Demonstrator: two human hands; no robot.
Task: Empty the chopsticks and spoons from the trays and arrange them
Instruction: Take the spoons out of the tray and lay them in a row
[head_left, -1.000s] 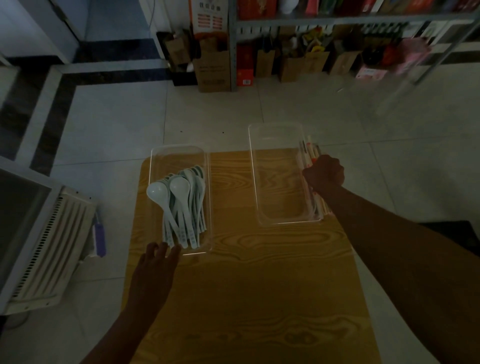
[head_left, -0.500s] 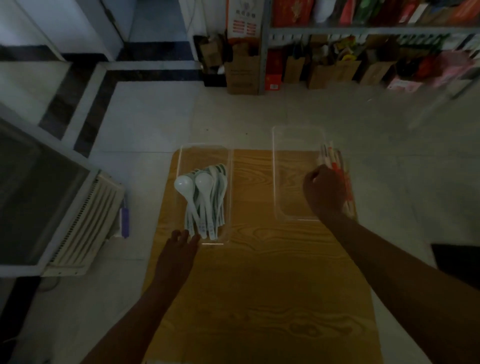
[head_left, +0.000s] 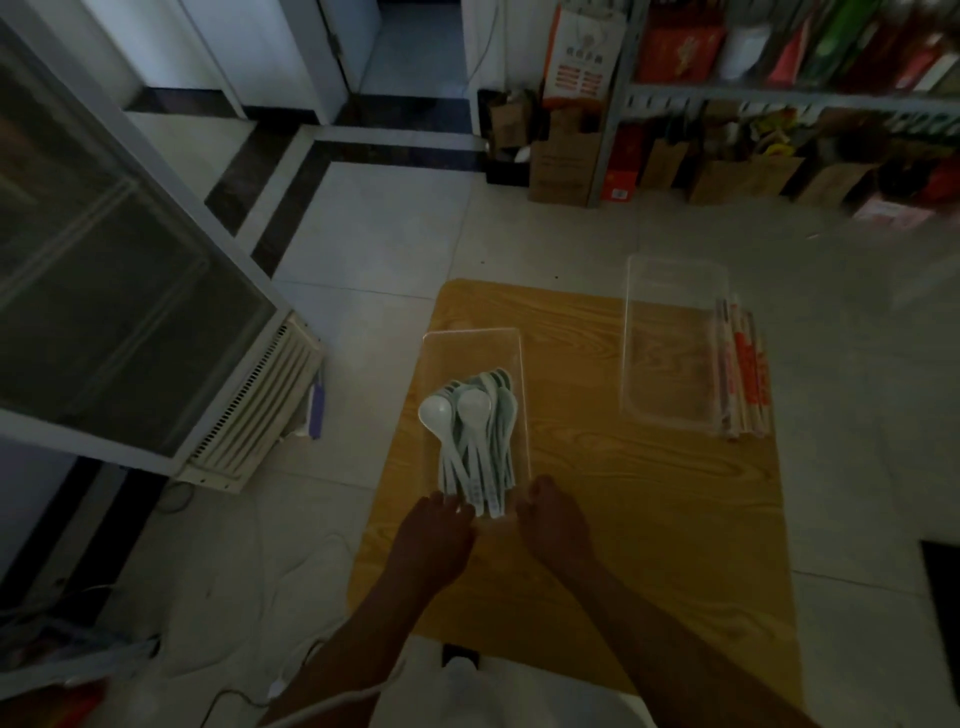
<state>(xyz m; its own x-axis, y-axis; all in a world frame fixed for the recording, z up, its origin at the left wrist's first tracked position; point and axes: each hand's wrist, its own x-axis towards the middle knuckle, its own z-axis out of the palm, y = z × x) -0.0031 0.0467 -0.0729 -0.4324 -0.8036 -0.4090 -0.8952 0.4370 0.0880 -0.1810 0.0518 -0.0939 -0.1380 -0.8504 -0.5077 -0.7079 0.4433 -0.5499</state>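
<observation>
Two clear trays: the spoon tray (head_left: 470, 358), the empty tray (head_left: 670, 364). Spoons (head_left: 475, 436) and chopsticks (head_left: 743, 374) too bunched to count.

Small shop, stocked metal shelving (head_left: 779, 93), glass-door display fridge (head_left: 114, 291), paper gift bags (head_left: 727, 179)

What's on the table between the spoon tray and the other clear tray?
Nothing: only bare wooden table shows between the spoon tray and the other tray, in the head view.

No legible text: only blurred orange print on a white bag (head_left: 582, 57) and red marks on chopstick wrappers (head_left: 744, 364).
</observation>
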